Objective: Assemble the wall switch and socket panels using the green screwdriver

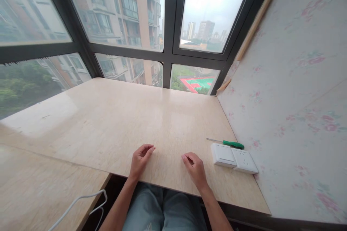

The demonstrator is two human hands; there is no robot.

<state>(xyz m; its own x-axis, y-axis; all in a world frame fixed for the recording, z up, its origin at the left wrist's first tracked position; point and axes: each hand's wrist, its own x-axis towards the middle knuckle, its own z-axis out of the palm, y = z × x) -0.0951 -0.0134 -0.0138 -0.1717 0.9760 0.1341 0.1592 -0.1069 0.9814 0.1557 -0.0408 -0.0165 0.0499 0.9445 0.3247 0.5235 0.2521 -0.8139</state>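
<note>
My left hand (140, 159) rests on the beige marble-look tabletop (130, 122) near its front edge, fingers loosely curled with nothing in them. My right hand (194, 167) lies a little to the right, also curled and holding nothing. To the right of it sit two white wall plates side by side: a switch plate (223, 154) and a socket plate (244, 161). A screwdriver with a green handle (229, 144) lies just behind them, its metal shaft pointing left.
A flower-patterned wall (292, 108) borders the table on the right. Dark-framed windows (168, 54) run along the back and left. A white cable (84, 204) loops over a lower surface at the front left. My jeans-clad legs (162, 209) show below the table edge.
</note>
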